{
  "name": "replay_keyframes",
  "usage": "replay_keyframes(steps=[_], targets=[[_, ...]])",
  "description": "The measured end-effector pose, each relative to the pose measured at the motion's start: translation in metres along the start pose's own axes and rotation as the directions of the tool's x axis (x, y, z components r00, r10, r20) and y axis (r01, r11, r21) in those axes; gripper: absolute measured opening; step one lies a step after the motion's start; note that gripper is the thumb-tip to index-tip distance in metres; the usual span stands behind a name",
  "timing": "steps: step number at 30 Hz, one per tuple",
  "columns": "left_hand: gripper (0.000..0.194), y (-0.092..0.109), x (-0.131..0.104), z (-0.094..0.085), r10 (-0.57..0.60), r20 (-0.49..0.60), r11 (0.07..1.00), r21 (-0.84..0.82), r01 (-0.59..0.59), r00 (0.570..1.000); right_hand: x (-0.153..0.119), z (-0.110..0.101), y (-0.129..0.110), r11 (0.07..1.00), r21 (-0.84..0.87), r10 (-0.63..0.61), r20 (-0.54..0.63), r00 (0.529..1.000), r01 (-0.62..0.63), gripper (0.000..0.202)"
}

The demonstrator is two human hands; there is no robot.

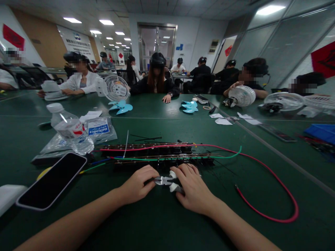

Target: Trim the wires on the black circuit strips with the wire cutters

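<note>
My right hand [192, 188] is wrapped round the white-and-dark handles of diagonal cutters [162, 180], whose metal jaws point left. My left hand [140, 184] is closed in a pinch at the jaw tips, on something small and dark that I cannot make out. Just beyond both hands lie two long black slotted strips [167, 164], side by side, with thin copper-coloured wires along them. A red wire [261, 163] runs over the far strip and loops round to the right. A green wire [227, 157] follows the near strip, and a white cable tie [126, 143] sticks up from it.
Left of the strips are a phone [53, 181], a water bottle [69, 129] and a plastic packet [101, 128]. Thin black ties [146, 138] lie behind the strips. Across the table are blue fan blades [120, 107], a white fan guard [116, 88] and several seated people.
</note>
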State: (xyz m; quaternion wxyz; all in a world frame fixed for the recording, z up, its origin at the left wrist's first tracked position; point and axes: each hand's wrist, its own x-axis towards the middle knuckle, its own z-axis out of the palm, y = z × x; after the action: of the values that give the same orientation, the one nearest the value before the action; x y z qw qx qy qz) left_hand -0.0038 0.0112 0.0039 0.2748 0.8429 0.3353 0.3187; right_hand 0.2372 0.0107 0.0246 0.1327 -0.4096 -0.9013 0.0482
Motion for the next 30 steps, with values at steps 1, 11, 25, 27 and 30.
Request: replay_keyframes(steps=[1,11,25,27,30], targets=[[0.018,0.0002,-0.0003,-0.0001,0.000,0.001,1.000,0.001,0.000,1.000,0.0000,-0.0001,-0.0002,1.000,0.001,0.002,-0.001,1.000,-0.002,0.060],[0.016,-0.0015,-0.0013,0.0013,-0.008,0.007,1.000,-0.009,0.008,1.000,0.0005,-0.0004,-0.0012,1.000,-0.004,0.007,-0.004,1.000,-0.007,0.060],[0.017,0.0010,-0.0005,-0.0016,-0.007,0.016,0.999,-0.031,0.008,1.000,0.0009,-0.0011,-0.0002,1.000,0.027,0.015,0.010,1.000,-0.016,0.059],[0.017,0.0014,-0.0004,-0.0016,0.003,0.011,0.999,-0.034,-0.003,1.000,0.0009,-0.0019,-0.0006,1.000,0.026,0.015,0.013,1.000,-0.016,0.057],[0.017,0.0021,0.0000,-0.0018,0.013,0.005,0.999,-0.034,-0.013,1.000,0.0010,-0.0031,-0.0011,0.999,0.032,0.014,0.011,1.000,-0.015,0.053]])
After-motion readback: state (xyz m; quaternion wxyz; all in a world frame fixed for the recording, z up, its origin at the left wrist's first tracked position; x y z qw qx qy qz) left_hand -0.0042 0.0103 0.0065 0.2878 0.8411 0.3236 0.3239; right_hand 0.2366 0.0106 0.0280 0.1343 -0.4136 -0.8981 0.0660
